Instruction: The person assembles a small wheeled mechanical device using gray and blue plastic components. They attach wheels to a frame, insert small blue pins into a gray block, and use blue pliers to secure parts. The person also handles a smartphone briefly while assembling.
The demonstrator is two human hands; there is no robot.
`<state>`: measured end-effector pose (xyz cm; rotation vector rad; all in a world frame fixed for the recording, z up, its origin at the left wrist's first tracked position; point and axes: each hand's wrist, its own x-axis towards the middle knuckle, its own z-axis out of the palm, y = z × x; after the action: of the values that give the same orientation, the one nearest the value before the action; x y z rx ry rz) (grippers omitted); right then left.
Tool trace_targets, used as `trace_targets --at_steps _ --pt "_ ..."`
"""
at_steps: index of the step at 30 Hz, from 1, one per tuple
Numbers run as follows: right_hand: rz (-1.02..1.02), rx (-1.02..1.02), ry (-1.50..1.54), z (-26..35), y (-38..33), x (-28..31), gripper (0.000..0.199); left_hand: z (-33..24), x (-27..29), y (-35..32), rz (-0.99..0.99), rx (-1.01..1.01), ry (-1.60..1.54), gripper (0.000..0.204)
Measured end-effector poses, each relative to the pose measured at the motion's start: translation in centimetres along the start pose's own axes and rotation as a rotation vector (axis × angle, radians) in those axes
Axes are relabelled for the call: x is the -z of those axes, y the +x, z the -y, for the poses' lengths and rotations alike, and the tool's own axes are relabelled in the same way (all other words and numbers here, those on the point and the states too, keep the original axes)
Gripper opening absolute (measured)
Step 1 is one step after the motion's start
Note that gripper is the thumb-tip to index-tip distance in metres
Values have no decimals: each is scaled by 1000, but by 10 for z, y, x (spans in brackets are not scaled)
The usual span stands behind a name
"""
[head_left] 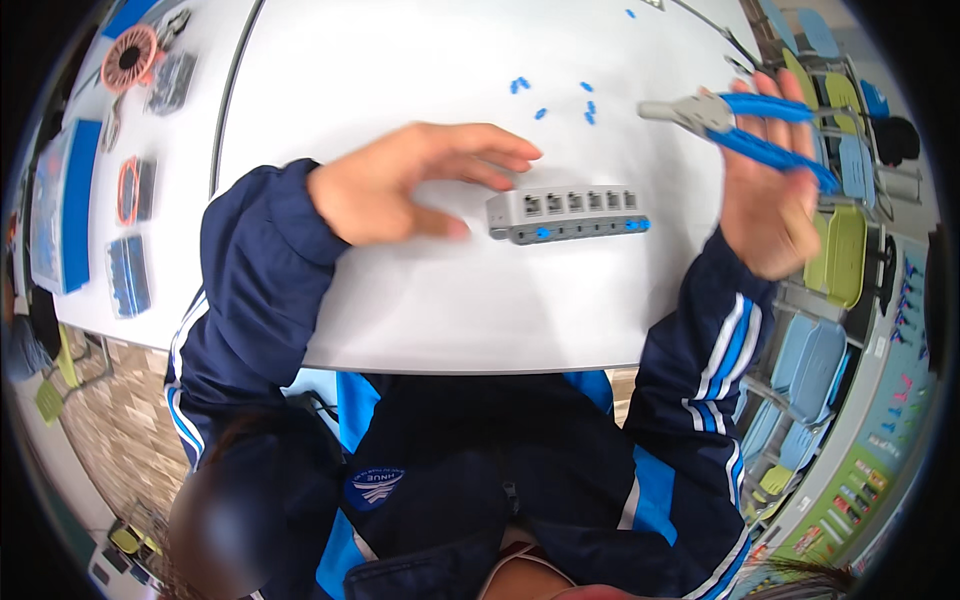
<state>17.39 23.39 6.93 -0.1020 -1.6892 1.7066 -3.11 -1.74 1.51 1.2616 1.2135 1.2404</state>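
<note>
My right hand (765, 200) holds a pair of pliers (715, 113) with blue handles and a grey head. The handles lie across the fingers, and the head points left over the table. My left hand (405, 180) has nothing in it, its fingers apart and its thumb spread downward. Just right of that hand sits a grey block (570, 214) with a row of square ports on its upper face. Along its dark lower edge runs a line of round holes, with small blue pegs in a few of them. Several loose blue pegs (541, 113) are scattered beyond the block.
On a white table (400, 320) at the left are an orange fan (130, 58), a blue box (75, 210), small clear packs and an orange coiled cable (130, 190). A dark seam separates that side. Folding chairs (835, 255) stand beyond the right edge.
</note>
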Motion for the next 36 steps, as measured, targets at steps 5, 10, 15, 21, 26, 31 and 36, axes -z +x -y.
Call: trace_targets --at_steps 5,10,15,21,26,31,36 --pt "-185 -153 237 -53 2 27 64 27 14 35 -352 -119 464 29" --pt "-197 -171 286 -66 -3 24 60 31 -1 66 -450 -340 1113 20" --pt "-182 -210 299 -69 -8 17 67 32 -5 69 -418 -347 1151 13" --pt "-179 -225 465 -71 -8 16 64 32 -8 75 -418 -367 1067 12" --pt "-183 -277 613 -68 -11 10 64 27 -23 73 -568 -187 527 8" --pt "-262 -363 710 -71 -9 8 69 23 -33 83 -553 -199 88 17" --pt "-298 -386 791 -82 -12 11 56 24 -44 83 -540 -178 -98 20"
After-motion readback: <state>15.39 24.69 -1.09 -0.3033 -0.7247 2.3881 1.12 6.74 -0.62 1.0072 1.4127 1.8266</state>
